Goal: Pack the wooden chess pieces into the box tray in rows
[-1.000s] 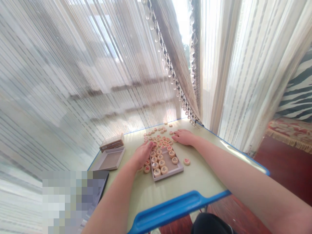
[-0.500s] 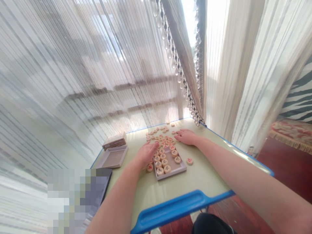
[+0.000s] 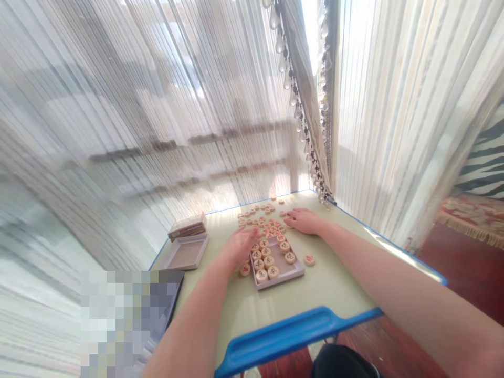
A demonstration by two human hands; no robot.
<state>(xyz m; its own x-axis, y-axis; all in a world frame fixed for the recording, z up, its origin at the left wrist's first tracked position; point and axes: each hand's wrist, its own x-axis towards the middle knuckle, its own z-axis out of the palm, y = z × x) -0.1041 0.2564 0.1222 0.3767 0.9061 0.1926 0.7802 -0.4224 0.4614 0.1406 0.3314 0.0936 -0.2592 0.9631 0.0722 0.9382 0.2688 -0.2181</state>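
A shallow pale box [image 3: 281, 283] lies on the table, with round wooden Chinese chess pieces [image 3: 269, 261] inside, in two columns on its left and a few along its right. My left hand [image 3: 241, 247] rests at the box's upper left corner, its fingers stretched over pieces there. What lies beneath those fingers is partly hidden. Past the box, loose pieces [image 3: 271, 229] with red and dark characters lie spread. My right hand [image 3: 304, 220] lies palm down to their right, fingers extended, fingertips beside a piece. One red-marked piece [image 3: 309, 260] lies alone right of the box.
On the left stand an empty box lid [image 3: 188, 253] and a stacked folded board [image 3: 188, 226]. The light table has a blue edge with a molded tray [image 3: 279, 336] at the front. String curtains [image 3: 177, 105] hang behind it. A dark flat object [image 3: 171, 299] sits at the left edge.
The view has shifted slightly, so everything sits a little further right. Both hands stay in nearly the same places over the pieces.
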